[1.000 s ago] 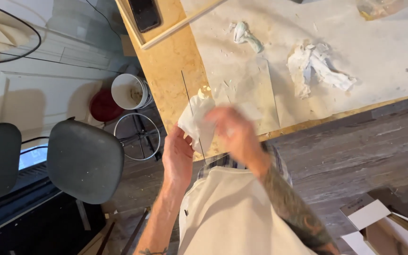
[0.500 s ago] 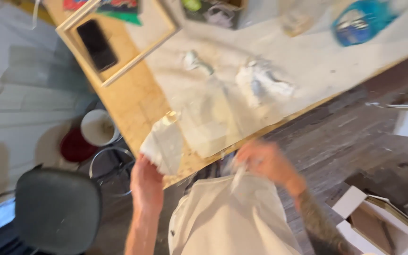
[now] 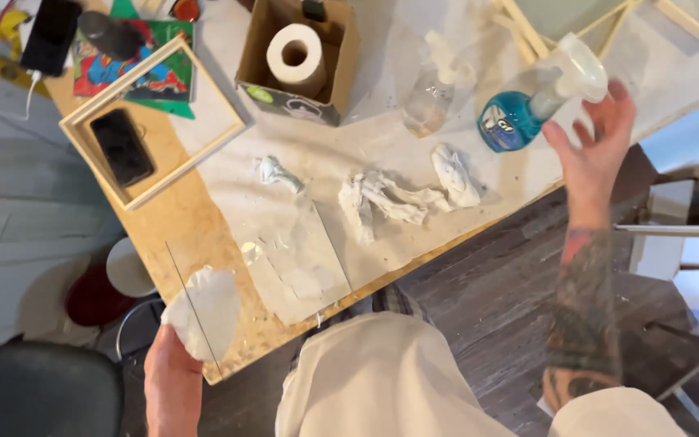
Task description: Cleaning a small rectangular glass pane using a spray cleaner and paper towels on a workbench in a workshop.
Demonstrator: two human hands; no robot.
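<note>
Left hand: your left hand (image 3: 173,380) is low at the near edge of the bench (image 3: 180,235), fingers pinching a wad of white paper towel (image 3: 204,311) against a thin glass pane (image 3: 196,311) that shows almost edge-on as a dark line.
Glass on the bench: just past the wad, a second clear glass sheet (image 3: 301,263) lies flat on the pale covering, smeared and hard to trace at its corners.
Used towels: crumpled paper towels (image 3: 390,198) sit in a loose heap mid-bench, with a small scrap (image 3: 273,171) off to their left.
Right hand: your right hand (image 3: 596,146) is up and out, fingers spread, closing on the blue spray bottle (image 3: 527,105) but apart from it as far as I can tell.
Step in hand: looks like glass cleaning, at the point of fetching the spray; wiping is paused.
Next move: my read is you need a firm wrap round the bottle's neck, while the left hand keeps the pane steady at that edge.
Further back: a clear spray bottle (image 3: 430,93) stands beside the blue one, then a cardboard box (image 3: 301,57) holding a roll of tissue (image 3: 294,57).
Far left: a wooden frame (image 3: 151,125) with a dark phone (image 3: 121,146) lying in it.
Hard to make out: the held pane's full outline, and how your left fingers sit behind the wad.
</note>
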